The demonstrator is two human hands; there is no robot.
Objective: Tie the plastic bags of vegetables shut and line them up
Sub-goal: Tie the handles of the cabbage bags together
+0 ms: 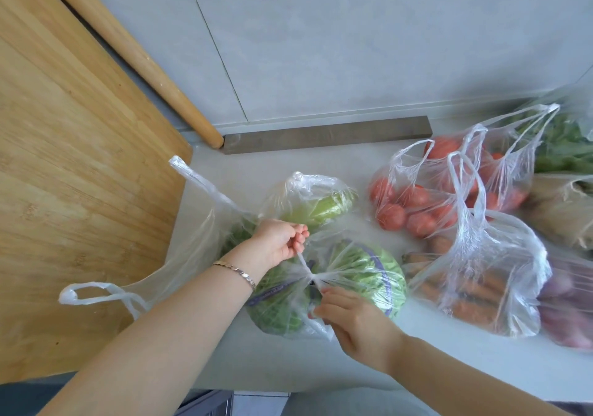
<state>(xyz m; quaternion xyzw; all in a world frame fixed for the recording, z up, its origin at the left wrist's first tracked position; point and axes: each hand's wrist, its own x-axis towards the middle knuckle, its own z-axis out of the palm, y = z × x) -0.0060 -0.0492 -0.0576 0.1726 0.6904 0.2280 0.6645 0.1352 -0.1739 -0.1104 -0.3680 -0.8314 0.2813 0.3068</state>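
Clear plastic bag of green leafy vegetable point(356, 271) is lying at lower centre on the table point(449, 351), its knot point(313, 277) sitting between both hands: left hand point(282, 245) pinching the upper strand, right hand point(349, 316) pinching the lower.

head cam, forward-down over counter point(263, 362), close; right edge seemingly blurred

Txt on greens bag point(348, 263) purple band point(387, 276) illegible.

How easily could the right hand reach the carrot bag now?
Likely yes, once freed: the right hand pinches a tail of the greens bag, and the carrot bag sits just beside it, nothing between.
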